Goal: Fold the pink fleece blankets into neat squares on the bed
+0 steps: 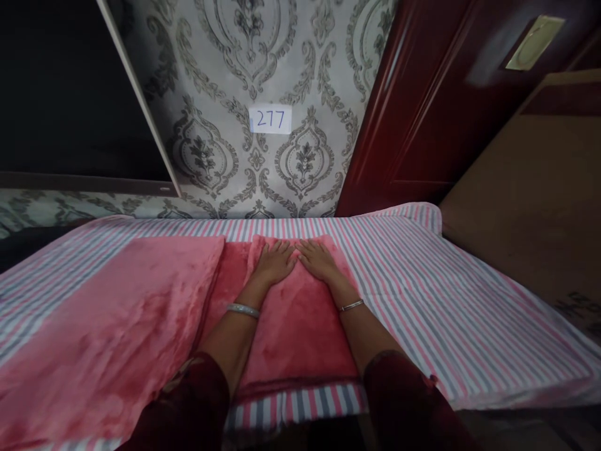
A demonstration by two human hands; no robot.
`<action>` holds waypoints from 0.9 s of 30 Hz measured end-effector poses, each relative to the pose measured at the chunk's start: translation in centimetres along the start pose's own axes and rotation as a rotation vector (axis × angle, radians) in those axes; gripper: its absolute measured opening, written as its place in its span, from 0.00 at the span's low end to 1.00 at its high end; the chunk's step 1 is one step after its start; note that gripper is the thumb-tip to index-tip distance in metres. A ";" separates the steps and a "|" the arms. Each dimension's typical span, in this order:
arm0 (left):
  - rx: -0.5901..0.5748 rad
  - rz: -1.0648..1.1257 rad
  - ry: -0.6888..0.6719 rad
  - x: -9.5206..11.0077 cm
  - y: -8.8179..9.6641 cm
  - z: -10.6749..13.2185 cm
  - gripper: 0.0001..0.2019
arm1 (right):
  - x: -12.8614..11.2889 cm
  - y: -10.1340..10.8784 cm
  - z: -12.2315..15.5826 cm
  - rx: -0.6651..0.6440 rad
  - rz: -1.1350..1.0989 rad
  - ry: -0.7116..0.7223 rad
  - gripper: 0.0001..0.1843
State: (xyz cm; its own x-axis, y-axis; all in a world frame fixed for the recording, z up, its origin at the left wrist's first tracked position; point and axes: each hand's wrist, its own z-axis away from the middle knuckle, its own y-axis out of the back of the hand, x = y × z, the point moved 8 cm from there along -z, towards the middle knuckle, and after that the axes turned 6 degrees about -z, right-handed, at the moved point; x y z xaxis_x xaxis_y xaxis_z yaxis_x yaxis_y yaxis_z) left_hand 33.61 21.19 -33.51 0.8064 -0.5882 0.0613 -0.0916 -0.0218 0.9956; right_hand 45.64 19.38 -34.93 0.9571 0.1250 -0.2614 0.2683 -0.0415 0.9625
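Observation:
A pink plush blanket (300,326) lies spread on a striped sheet, its right part folded over onto itself. Near the far edge of that folded part, my left hand (276,262) rests flat with fingers stretched out. Beside it my right hand (318,258) also presses flat on the plush, fingertips pointing forward and inward. The two hands almost meet at the fingertips. To the left, another broad panel of the blanket (117,326) lies flat, with a darker strip between the two parts.
The striped sheet (432,294) covers the surface below. Behind it stands a patterned wall with a paper label (271,119) reading 277. A dark screen (75,88) hangs at the left. A dark red door (436,94) and a large cardboard piece (530,188) stand at the right.

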 end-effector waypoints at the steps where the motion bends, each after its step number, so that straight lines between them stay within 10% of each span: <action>1: 0.017 -0.005 -0.004 0.0 0.1 0.0 0.28 | -0.1 0.1 0.0 0.001 0.003 -0.002 0.29; 18: 0.033 0.039 -0.073 1.1 5.3 4.1 0.26 | -1.5 4.7 10.2 0.036 -0.007 -0.143 0.30; 27: 0.101 -0.094 -0.092 3.4 0.6 12.8 0.31 | -4.2 0.2 12.1 0.078 0.052 -0.124 0.31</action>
State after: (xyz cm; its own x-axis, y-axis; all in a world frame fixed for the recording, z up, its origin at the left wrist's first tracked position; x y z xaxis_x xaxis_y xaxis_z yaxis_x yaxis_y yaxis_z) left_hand 28.79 8.85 -33.61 0.7578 -0.6510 -0.0437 -0.0797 -0.1588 0.9841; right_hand 43.04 6.85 -34.51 0.9748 -0.0024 -0.2229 0.2210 -0.1223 0.9676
